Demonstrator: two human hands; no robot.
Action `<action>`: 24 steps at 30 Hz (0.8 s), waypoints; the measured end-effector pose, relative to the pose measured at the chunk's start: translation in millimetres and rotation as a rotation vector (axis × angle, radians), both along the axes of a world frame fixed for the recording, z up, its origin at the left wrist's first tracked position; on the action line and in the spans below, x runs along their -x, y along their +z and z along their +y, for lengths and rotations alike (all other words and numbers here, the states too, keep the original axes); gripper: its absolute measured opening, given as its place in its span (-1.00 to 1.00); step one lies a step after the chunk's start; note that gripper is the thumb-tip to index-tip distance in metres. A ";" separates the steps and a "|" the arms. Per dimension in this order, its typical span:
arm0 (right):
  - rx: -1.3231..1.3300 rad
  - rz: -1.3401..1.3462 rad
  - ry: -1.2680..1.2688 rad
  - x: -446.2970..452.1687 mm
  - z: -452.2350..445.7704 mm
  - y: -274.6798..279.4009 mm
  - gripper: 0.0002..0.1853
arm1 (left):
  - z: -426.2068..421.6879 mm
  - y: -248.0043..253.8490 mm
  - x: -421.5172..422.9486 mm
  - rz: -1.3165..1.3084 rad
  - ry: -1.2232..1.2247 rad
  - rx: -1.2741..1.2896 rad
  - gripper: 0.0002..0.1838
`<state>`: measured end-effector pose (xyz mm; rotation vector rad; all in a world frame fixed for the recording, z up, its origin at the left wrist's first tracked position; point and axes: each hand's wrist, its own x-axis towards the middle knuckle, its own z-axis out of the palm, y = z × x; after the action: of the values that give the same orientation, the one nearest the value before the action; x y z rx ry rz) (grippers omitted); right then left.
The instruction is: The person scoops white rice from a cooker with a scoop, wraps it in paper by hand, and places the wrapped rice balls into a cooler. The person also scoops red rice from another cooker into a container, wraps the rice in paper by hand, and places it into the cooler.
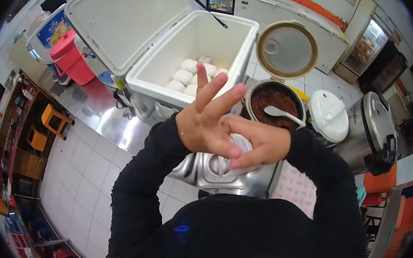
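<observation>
In front of my chest, my right hand (262, 141) is curled around a white ball (241, 141) of what looks like rice or dough; I cannot tell which. My left hand (206, 116) is raised with its fingers spread, its thumb stretched across to the ball. Fingers hide much of the ball. Beyond my hands, an open white cooler (138, 83) holds several similar white balls (183, 76). To the right, a pot (249, 106) contains a dark reddish-brown filling (275, 98), with a white spoon (284, 115) resting in it.
A round lid (287, 48) stands upright behind the pot. Right of it are a white-lidded container (329, 116) and a tall steel vessel (364, 130). Metal lids (217, 170) lie below my hands. A pink bin (75, 57) and orange stools (56, 120) are at left.
</observation>
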<state>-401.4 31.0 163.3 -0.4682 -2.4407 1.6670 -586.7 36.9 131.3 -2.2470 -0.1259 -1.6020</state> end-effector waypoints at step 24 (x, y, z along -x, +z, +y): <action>-0.042 -1.019 -0.345 144.0 478.2 -277.5 -0.13 | 66.9 -52.3 180.3 0.083 0.634 0.877 -0.62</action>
<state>-545.4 509.2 -114.2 -1.9951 -2.6817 1.3884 -767.1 103.8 79.1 -2.4217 -1.5994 -1.1941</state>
